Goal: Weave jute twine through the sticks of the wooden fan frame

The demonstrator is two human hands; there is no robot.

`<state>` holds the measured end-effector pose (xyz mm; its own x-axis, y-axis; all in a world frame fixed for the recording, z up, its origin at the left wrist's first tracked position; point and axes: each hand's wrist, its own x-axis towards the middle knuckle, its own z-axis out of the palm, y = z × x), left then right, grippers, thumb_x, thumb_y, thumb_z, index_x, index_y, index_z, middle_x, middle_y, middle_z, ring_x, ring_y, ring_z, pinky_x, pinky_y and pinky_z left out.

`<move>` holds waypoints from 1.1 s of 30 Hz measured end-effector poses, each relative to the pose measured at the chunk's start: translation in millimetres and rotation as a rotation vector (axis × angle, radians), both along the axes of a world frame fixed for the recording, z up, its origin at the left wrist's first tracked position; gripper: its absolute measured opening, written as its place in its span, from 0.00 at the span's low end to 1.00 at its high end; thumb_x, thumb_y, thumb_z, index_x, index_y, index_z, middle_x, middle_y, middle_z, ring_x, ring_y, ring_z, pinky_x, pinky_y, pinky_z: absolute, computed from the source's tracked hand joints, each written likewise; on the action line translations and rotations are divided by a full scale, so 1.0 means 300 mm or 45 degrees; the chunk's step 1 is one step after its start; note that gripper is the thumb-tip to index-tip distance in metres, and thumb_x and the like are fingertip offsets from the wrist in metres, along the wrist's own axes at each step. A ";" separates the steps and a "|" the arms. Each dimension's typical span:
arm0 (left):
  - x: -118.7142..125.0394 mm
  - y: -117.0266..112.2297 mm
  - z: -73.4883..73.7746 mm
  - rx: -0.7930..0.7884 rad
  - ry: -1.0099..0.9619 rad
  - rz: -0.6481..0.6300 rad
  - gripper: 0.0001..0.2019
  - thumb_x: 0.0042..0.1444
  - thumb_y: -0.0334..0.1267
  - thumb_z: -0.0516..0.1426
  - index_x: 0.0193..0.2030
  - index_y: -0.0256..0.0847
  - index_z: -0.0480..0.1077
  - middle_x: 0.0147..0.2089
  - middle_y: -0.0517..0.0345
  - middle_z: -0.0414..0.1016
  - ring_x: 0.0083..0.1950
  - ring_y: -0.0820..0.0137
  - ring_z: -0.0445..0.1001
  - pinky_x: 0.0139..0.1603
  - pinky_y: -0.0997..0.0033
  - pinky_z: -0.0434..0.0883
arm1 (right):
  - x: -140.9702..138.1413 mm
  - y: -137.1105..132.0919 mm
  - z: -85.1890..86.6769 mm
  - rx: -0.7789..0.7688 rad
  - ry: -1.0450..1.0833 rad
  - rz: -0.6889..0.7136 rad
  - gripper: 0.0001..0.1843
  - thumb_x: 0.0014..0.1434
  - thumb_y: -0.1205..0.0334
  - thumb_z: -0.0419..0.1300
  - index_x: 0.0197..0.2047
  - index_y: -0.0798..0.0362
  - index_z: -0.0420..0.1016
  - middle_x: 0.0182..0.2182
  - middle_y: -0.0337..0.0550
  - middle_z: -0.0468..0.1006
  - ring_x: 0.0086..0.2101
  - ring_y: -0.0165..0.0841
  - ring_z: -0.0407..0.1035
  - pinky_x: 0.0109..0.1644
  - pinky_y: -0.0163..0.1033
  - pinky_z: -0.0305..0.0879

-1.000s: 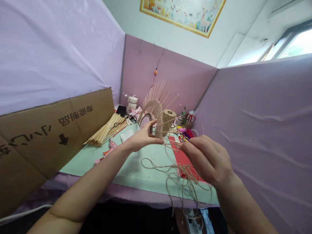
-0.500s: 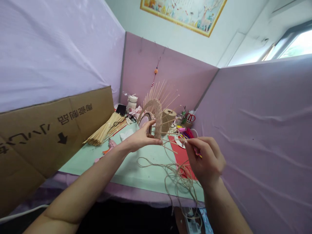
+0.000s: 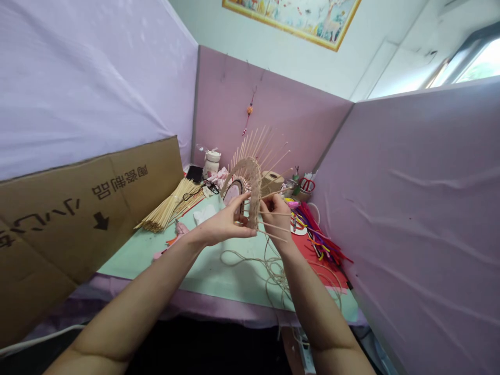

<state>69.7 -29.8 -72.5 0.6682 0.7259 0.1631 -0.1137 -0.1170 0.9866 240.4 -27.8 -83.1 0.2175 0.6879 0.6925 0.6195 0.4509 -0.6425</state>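
A round woven piece (image 3: 254, 192) with thin wooden sticks (image 3: 269, 148) fanning out from its rim stands tilted above the table. My left hand (image 3: 226, 223) grips its near edge, thumb below and fingers inside the ring. At the right side, my right hand (image 3: 276, 214) is among the sticks, close against the woven rim. Its fingers are pinched on the twine, though the fingertips are partly hidden. Loose loops of twine (image 3: 277, 276) lie on the table beneath and hang past its front edge.
A bundle of wooden sticks (image 3: 166, 208) and a pink glue gun (image 3: 180, 229) lie on the left. Behind are a white jar (image 3: 211, 164) and a twine spool (image 3: 272, 182). Coloured pipe cleaners (image 3: 318, 232) and red-handled scissors (image 3: 307, 184) are on the right. Cardboard (image 3: 97, 203) stands at left.
My right hand has moved left and inward, from holding the twine stretched out beside the piece to the woven rim between the sticks. My left hand keeps its grip.
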 end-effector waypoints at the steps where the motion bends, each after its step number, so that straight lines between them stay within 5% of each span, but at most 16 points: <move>1: 0.003 -0.006 0.004 0.014 0.011 0.025 0.53 0.43 0.34 0.67 0.73 0.43 0.42 0.49 0.49 0.69 0.41 0.70 0.71 0.42 0.66 0.72 | -0.003 -0.004 0.002 -0.003 0.018 0.006 0.11 0.56 0.57 0.59 0.27 0.53 0.66 0.22 0.34 0.67 0.24 0.27 0.58 0.29 0.34 0.54; 8: 0.040 -0.030 0.005 0.179 0.020 0.159 0.48 0.42 0.33 0.65 0.70 0.46 0.49 0.65 0.43 0.56 0.37 0.77 0.69 0.35 0.72 0.71 | 0.013 -0.030 0.012 -0.005 0.099 0.018 0.10 0.55 0.57 0.59 0.27 0.54 0.67 0.23 0.34 0.67 0.24 0.26 0.58 0.28 0.34 0.55; 14: 0.039 -0.025 -0.023 0.251 0.008 0.122 0.49 0.43 0.36 0.66 0.71 0.54 0.49 0.70 0.43 0.44 0.38 0.77 0.69 0.35 0.71 0.71 | 0.025 -0.033 -0.003 0.032 0.130 0.010 0.09 0.56 0.59 0.60 0.28 0.54 0.68 0.22 0.33 0.66 0.24 0.26 0.58 0.28 0.33 0.55; 19: 0.070 -0.046 -0.071 0.512 0.125 0.331 0.57 0.38 0.46 0.71 0.72 0.48 0.45 0.69 0.41 0.48 0.50 0.62 0.69 0.47 0.61 0.72 | 0.028 -0.052 -0.014 0.123 0.162 -0.039 0.11 0.57 0.56 0.61 0.29 0.54 0.68 0.22 0.33 0.66 0.23 0.26 0.59 0.28 0.33 0.57; 22: 0.113 -0.073 -0.113 0.694 0.184 0.580 0.48 0.47 0.50 0.66 0.71 0.42 0.49 0.68 0.39 0.51 0.62 0.53 0.63 0.56 0.55 0.69 | 0.039 -0.075 -0.018 0.167 0.117 -0.094 0.12 0.58 0.54 0.62 0.30 0.54 0.69 0.23 0.33 0.67 0.23 0.26 0.59 0.29 0.34 0.58; 26: 0.148 -0.093 -0.154 1.010 0.236 0.870 0.34 0.59 0.49 0.56 0.69 0.41 0.55 0.65 0.42 0.57 0.67 0.54 0.59 0.65 0.53 0.61 | 0.053 -0.104 -0.018 0.223 0.063 -0.163 0.13 0.59 0.54 0.61 0.30 0.54 0.70 0.25 0.36 0.70 0.25 0.27 0.62 0.31 0.34 0.61; 33: 0.138 -0.074 -0.180 1.199 0.259 0.844 0.24 0.65 0.47 0.50 0.66 0.45 0.63 0.62 0.46 0.67 0.63 0.57 0.65 0.65 0.56 0.61 | 0.056 -0.113 -0.025 0.244 0.051 -0.166 0.13 0.59 0.54 0.62 0.30 0.54 0.71 0.25 0.36 0.71 0.25 0.27 0.64 0.31 0.35 0.62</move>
<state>111.1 -52.1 -126.4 0.2796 0.5915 0.7562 0.3943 -0.7889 0.4713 257.2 -61.8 -90.5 0.3259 0.5092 0.7966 0.6561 0.4848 -0.5783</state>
